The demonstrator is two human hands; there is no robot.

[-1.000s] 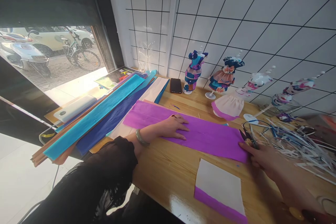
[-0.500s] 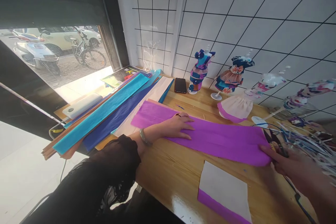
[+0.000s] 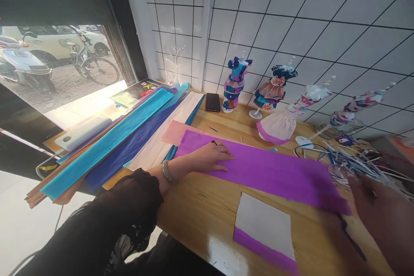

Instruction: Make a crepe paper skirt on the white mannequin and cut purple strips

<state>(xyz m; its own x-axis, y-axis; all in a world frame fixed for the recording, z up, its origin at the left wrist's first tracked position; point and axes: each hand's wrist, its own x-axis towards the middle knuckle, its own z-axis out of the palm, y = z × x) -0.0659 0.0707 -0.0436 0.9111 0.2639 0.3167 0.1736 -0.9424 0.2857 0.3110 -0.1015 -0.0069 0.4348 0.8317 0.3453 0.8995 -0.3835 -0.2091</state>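
Note:
A long strip of purple crepe paper (image 3: 268, 172) lies across the wooden table. My left hand (image 3: 211, 156) rests flat on its left half, fingers spread, a ring and a bangle on it. My right hand (image 3: 380, 211) is blurred by motion beside the strip's right end; whether it holds anything does not show clearly. Under the strip's left end, a peach paper piece (image 3: 173, 131) sticks out. Nearer to me lies a white paper piece with a purple band (image 3: 265, 222). A dark cord-like thing (image 3: 354, 241) lies below my right hand.
Long folded paper strips in turquoise (image 3: 113, 140), blue and cream lie at the left. A phone (image 3: 212, 102) and several small dress forms in paper dresses (image 3: 235, 84) stand along the gridded wall. Tangled cords and white strips (image 3: 352, 157) fill the right back. A white power strip (image 3: 82, 131) sits far left.
The view has swung right. The purple paper has slid right, baring more of the peach piece. My right hand has moved right and is blurred; the scissors seen in it before no longer show clearly.

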